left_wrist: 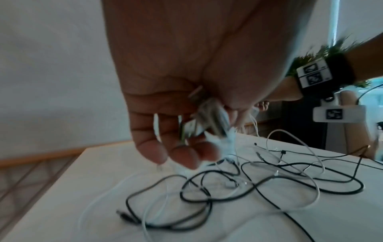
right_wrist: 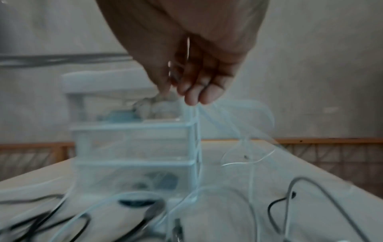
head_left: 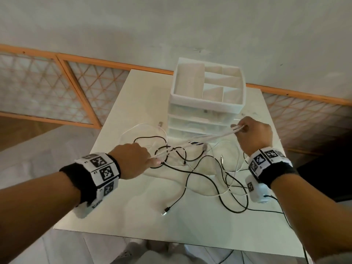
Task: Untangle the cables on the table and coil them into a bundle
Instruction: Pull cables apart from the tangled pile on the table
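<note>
White cable strands (head_left: 198,141) are stretching taut between both gripping hands: left hand (head_left: 133,159), right hand (head_left: 253,133). Thin black cables (head_left: 215,184) are lying tangled on the smooth white bench (head_left: 123,206) before a plastic drawer organiser (head_left: 207,96).
</note>
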`<state>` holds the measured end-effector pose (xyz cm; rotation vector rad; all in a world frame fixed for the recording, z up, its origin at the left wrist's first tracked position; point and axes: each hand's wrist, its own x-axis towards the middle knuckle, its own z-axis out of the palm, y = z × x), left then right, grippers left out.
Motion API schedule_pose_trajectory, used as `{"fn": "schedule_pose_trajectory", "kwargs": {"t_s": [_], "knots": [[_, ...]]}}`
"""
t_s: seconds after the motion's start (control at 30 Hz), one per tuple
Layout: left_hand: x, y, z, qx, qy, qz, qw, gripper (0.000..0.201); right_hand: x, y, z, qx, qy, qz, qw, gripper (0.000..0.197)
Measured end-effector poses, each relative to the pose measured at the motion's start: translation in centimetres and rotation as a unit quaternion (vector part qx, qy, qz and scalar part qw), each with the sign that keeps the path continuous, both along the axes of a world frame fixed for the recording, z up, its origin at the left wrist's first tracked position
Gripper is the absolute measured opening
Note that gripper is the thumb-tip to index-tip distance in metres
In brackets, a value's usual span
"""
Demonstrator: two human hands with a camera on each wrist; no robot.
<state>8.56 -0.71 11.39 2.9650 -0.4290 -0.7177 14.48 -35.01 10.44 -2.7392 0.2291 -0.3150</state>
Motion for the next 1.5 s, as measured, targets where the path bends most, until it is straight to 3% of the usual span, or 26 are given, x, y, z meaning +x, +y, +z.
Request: {"fn": "schedule_pose_trajectory", "kwargs": {"t_s": [0.03, 0.1, 0.17, 0.27, 0.33, 0.43, 0.5, 0.6, 0.7, 0.83, 0.97, 1.07, 1.23, 1.4, 1.5], "knots": [[-0.2, -0.1, -1.2, 0.014, 0.009, 0.020, 1.000, 0.060, -0.3, 0.7, -1.0, 0.007, -0.010, 0.022, 1.000, 0.020], [-0.5, -0.2, -3.4, 0.000, 0.016, 0.063, 0.998, 0.051, -1.7, 2.6, -3.2, 0.002, 0.101, 0.059, 0.993, 0.054], [-0.8, 0.3, -4.9, -0.037, 0.021, 0.079, 0.996, 0.041, -3.5, 4.3, -4.4, 0.002, 0.159, 0.062, 0.985, 0.069], [-1.1, 0.6, -5.8, -0.113, 0.041, 0.088, 0.989, 0.026, -6.4, 7.1, -6.2, 0.059, 0.026, 0.119, 0.991, 0.037], [-1.3, 0.4, -5.7, -0.174, 0.028, 0.109, 0.978, 0.022, -8.0, 9.6, -7.5, 0.025, 0.079, 0.198, 0.977, 0.019], [-1.3, -0.2, -5.1, -0.230, 0.017, 0.148, 0.962, 0.026, -9.3, 12.2, -10.7, -0.038, 0.262, 0.221, 0.939, 0.033], [-1.4, -0.6, -4.5, -0.242, 0.014, 0.160, 0.957, 0.029, -9.1, 13.1, -12.2, -0.075, 0.292, 0.189, 0.935, 0.034], [-1.4, -0.7, -3.4, -0.284, -0.008, 0.175, 0.943, 0.030, -8.6, 13.8, -11.9, -0.098, 0.282, 0.206, 0.932, 0.019], [-0.9, -0.9, -2.5, -0.336, -0.045, 0.181, 0.923, 0.028, -8.0, 14.1, -8.2, -0.051, 0.219, 0.273, 0.935, 0.012], [0.1, -1.5, -2.3, -0.420, 0.000, 0.202, 0.885, 0.030, -6.0, 13.3, -0.5, 0.060, 0.027, 0.334, 0.940, 0.007], [1.2, -1.0, -3.3, -0.476, 0.018, 0.293, 0.829, 0.036, -2.8, 9.4, 7.4, 0.182, -0.175, 0.210, 0.945, 0.007], [2.0, -0.3, -3.8, -0.493, 0.031, 0.331, 0.804, 0.035, -1.6, 6.6, 10.2, 0.242, -0.285, 0.115, 0.920, 0.005], [2.9, 0.1, -4.1, -0.476, 0.036, 0.305, 0.824, 0.042, -1.6, 5.9, 10.2, 0.263, -0.277, 0.090, 0.920, 0.004], [2.4, 0.7, -4.7, -0.413, 0.023, 0.254, 0.874, 0.054, -0.9, 5.4, 11.8, 0.310, -0.352, 0.048, 0.882, 0.007], [2.4, 0.9, -5.0, -0.401, 0.042, 0.256, 0.879, 0.049, -0.7, 5.6, 11.1, 0.278, -0.314, 0.033, 0.907, 0.007]]}}
